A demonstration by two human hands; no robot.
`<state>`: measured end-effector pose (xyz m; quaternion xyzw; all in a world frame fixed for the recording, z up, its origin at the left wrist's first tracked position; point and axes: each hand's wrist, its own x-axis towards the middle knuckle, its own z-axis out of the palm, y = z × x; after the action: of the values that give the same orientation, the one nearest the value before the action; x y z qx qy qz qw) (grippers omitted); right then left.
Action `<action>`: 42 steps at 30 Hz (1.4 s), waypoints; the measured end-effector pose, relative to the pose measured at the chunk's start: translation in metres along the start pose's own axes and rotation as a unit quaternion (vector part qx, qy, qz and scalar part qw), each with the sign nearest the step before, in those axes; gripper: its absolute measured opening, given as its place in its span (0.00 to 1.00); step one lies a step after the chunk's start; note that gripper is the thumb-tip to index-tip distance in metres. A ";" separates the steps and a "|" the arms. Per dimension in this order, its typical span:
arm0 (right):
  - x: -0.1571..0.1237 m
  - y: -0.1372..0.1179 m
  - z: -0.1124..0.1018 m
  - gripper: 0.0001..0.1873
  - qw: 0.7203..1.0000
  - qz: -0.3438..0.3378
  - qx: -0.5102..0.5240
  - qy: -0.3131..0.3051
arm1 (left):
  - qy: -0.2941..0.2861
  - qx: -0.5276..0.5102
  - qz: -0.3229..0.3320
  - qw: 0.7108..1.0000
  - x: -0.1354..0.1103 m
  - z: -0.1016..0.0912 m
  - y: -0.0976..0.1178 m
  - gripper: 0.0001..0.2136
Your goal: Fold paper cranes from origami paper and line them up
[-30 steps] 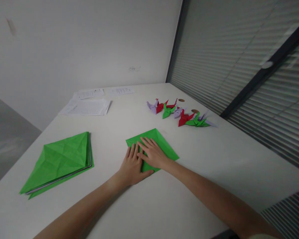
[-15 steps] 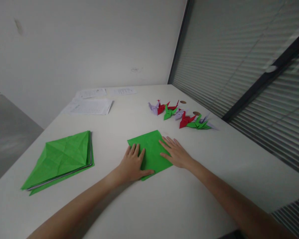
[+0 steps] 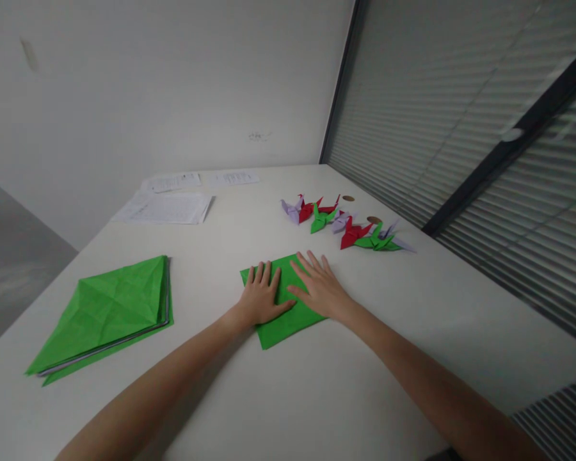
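A: What are the hands doing?
B: The left hand (image 3: 262, 296) and right hand (image 3: 319, 288) lie flat and open on the green paper (image 3: 285, 323), side by side
A: Where is the paper?
B: On the white table (image 3: 317, 397), near the little folded birds (image 3: 350, 225), maybe cranes

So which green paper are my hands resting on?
The smaller folded green paper sheet at centre: left hand and right hand lie flat on it; the bigger green paper stack sits untouched.
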<state>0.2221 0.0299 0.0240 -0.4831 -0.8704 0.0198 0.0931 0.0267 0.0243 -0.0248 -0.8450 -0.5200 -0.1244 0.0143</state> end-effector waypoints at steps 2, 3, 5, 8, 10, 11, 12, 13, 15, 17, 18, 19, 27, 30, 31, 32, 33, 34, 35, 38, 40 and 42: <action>0.017 -0.019 -0.003 0.40 0.999 -0.028 0.024 0.006 | 0.001 -0.007 0.004 1.000 -0.001 0.001 -0.001 0.43; 0.025 -0.028 -0.001 0.40 0.998 -0.041 0.039 0.006 | 0.000 -0.010 0.008 1.000 -0.001 0.000 -0.001 0.42; 0.039 -0.043 0.007 0.39 0.996 -0.060 0.070 -0.002 | 0.001 -0.014 0.018 1.000 -0.001 -0.002 0.000 0.39; 0.052 -0.050 0.028 0.38 0.994 -0.042 0.097 -0.006 | 0.002 -0.015 0.022 1.000 -0.001 -0.003 0.000 0.37; 0.055 -0.047 0.040 0.38 0.993 -0.013 0.113 -0.013 | -0.001 -0.017 0.020 1.000 -0.001 -0.002 0.000 0.40; 0.055 -0.044 0.043 0.38 0.993 -0.003 0.117 -0.010 | -0.002 -0.018 0.019 1.000 0.000 -0.002 0.000 0.41; 0.055 -0.039 0.046 0.38 0.994 0.000 0.113 -0.009 | -0.002 -0.018 0.019 1.000 0.000 -0.002 0.000 0.42; 0.055 -0.034 0.046 0.39 0.995 0.000 0.103 -0.011 | -0.001 -0.016 0.017 1.000 0.000 -0.002 0.000 0.43; 0.053 -0.020 0.046 0.39 0.998 -0.002 0.068 -0.019 | 0.001 -0.010 0.013 1.000 -0.001 -0.002 0.001 0.43; 0.050 -0.006 0.043 0.41 0.999 0.021 0.029 -0.024 | 0.003 -0.004 0.011 1.000 -0.003 -0.004 0.000 0.43; 0.049 0.001 0.043 0.41 0.999 0.035 0.015 -0.027 | 0.004 -0.002 0.011 1.000 -0.006 -0.005 -0.002 0.44; 0.047 0.007 0.042 0.42 0.998 0.049 0.005 -0.031 | 0.003 0.000 0.011 1.000 -0.008 -0.007 -0.004 0.44; 0.044 0.022 0.044 0.44 0.997 0.062 -0.002 -0.042 | -0.050 0.044 -0.060 0.996 -0.028 -0.029 -0.049 0.48; 0.045 0.022 0.046 0.44 0.997 0.063 -0.006 -0.043 | -0.015 0.055 -0.075 0.996 -0.022 -0.039 -0.045 0.49; 0.045 0.022 0.046 0.44 0.997 0.063 -0.008 -0.043 | 0.009 0.053 -0.061 0.997 -0.020 -0.042 -0.038 0.47; 0.045 0.022 0.046 0.43 0.997 0.062 -0.010 -0.042 | 0.026 0.045 -0.039 0.998 -0.019 -0.044 -0.028 0.45; 0.045 0.023 0.047 0.43 0.997 0.060 -0.012 -0.041 | 0.030 0.030 -0.013 0.999 -0.018 -0.044 -0.017 0.44; 0.045 0.023 0.047 0.42 0.997 0.057 -0.014 -0.041 | 0.025 0.011 0.015 1.000 -0.019 -0.043 -0.006 0.44; 0.045 0.023 0.047 0.41 0.998 0.054 -0.015 -0.041 | 0.019 -0.008 0.043 0.999 -0.021 -0.041 0.004 0.43; 0.046 0.024 0.048 0.40 0.998 0.051 -0.015 -0.041 | 0.000 -0.035 0.098 0.995 -0.030 -0.028 0.023 0.43; 0.046 0.025 0.047 0.41 0.998 0.056 -0.012 -0.039 | -0.007 -0.035 0.090 0.995 -0.035 -0.019 0.024 0.42; 0.046 0.023 0.044 0.41 0.998 0.062 -0.012 -0.023 | -0.008 -0.034 0.079 0.996 -0.039 -0.013 0.021 0.43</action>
<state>0.2100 0.0833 -0.0160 -0.5365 -0.8409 0.0264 0.0659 0.0264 -0.0213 -0.0185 -0.8845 -0.4470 -0.1338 -0.0083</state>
